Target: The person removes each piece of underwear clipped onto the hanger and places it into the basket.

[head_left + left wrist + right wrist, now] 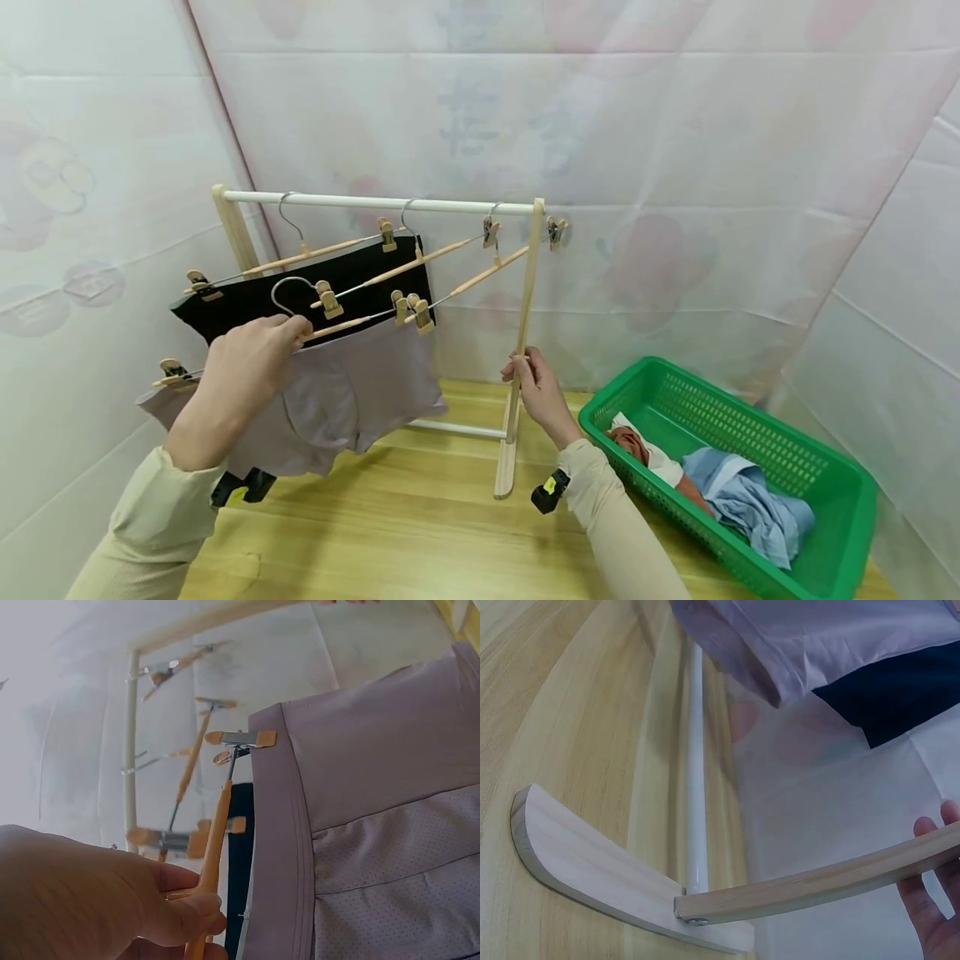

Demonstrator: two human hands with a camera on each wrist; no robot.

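My left hand point(251, 371) pinches the wooden middle of a clip hanger point(218, 825), from which a greyish-mauve pair of boxer briefs point(375, 371) hangs by clips at the waistband. This hanger's hook stands free below the white rail point(345, 201), in front of the other hangers. My right hand point(542, 392) grips the right wooden upright point(528, 292) of the clothes rack, fingers wrapped around it in the right wrist view. Black boxer briefs point(258, 302) hang behind on a hanger on the rail. Two bare clip hangers point(468, 283) hang toward the right of the rail.
A green plastic basket point(652, 367) stands at the right, holding crumpled light blue cloth point(750, 504) and a white and rust-brown cloth point(637, 446). The rack's wooden foot point(607, 862) rests on the wood-grain table point(375, 517). Printed sheets point(675, 125) enclose the back and sides.
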